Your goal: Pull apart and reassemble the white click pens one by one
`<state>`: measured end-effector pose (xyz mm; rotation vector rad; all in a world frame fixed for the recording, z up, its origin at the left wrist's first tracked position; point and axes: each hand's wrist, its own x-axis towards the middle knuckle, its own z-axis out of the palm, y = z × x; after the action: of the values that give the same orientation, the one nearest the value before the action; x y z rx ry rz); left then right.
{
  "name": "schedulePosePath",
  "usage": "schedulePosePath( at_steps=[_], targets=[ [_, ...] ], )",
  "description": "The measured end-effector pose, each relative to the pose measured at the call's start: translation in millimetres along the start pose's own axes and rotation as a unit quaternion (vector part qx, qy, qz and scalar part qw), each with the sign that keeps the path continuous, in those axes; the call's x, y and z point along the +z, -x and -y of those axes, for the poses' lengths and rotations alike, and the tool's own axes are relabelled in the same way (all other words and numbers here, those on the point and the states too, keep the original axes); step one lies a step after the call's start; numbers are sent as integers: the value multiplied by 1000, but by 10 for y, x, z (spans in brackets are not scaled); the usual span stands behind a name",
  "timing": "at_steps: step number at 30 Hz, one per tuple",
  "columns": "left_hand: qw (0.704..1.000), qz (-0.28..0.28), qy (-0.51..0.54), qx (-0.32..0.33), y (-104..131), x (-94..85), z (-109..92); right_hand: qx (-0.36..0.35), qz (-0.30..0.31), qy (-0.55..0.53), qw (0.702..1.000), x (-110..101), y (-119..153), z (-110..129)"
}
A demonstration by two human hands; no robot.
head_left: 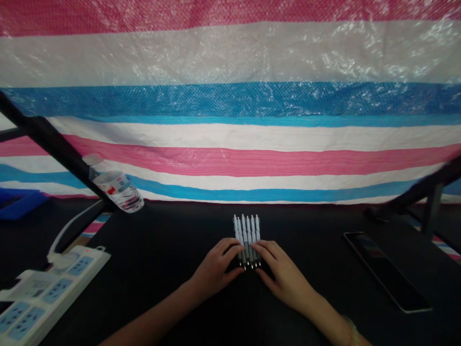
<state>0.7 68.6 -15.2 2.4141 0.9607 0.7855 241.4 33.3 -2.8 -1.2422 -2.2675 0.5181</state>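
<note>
A row of several white and grey click pens [248,233] lies side by side on the black table, their tips toward me. My left hand [219,265] is at the row's left side, its curled fingertips against the outer pens and its thumb near the tips. From the right side, my right hand [279,269] meets the row in the same way, with fingers bent onto the pen barrels. Between them the two hands hold the row together. Parts of the outer pens are hidden under the fingers.
A white power strip [54,293] with a plugged-in cable lies at the left. Behind it a clear water bottle [120,190] stands by a black metal bar [54,146]. A dark phone [387,271] rests at the right. A striped plastic sheet [230,103] hangs at the back.
</note>
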Motion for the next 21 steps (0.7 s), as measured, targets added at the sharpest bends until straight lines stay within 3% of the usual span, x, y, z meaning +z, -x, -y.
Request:
schedulePosePath(
  at_steps=[7, 21],
  targets=[
    [999, 33, 7, 4, -7, 7, -76, 10, 8, 3, 1000, -1, 49, -14],
    [1000, -2, -21, -8, -47, 138, -65, -18, -11, 52, 998, 58, -26, -24]
  ],
)
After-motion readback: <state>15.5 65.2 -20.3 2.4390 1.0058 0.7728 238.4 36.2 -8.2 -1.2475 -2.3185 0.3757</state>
